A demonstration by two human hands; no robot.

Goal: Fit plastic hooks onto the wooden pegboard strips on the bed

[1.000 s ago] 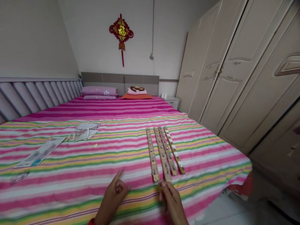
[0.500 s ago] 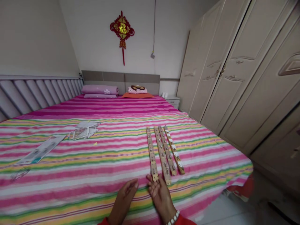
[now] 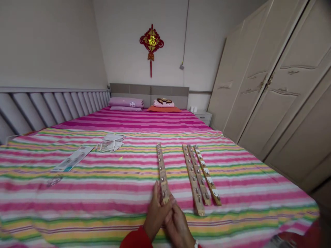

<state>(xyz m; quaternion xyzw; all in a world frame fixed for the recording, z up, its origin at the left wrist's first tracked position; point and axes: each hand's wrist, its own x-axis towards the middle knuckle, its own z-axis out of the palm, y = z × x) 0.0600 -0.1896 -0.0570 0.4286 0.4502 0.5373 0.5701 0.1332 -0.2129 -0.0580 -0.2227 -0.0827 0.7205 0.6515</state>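
Note:
A narrow wooden hook rail with small metal hooks along it points away from me. My left hand closes round its near end from the left. Against the underside and right of that same end is my right hand, its fingers partly hidden by the rail and my left thumb. To the right lie three more strips: a wooden hook rail, a second hook rail close beside it, and a strip with white discs and metal hooks.
Striped cloth covers the near part of the bed. On the left are a flat clear package, crumpled plastic wrapping and a thin wire-like tangle. A wardrobe stands along the right side.
Both hands have closed on the leftmost hook rail, which has moved left, away from the other strips. The camera view has shifted a little left.

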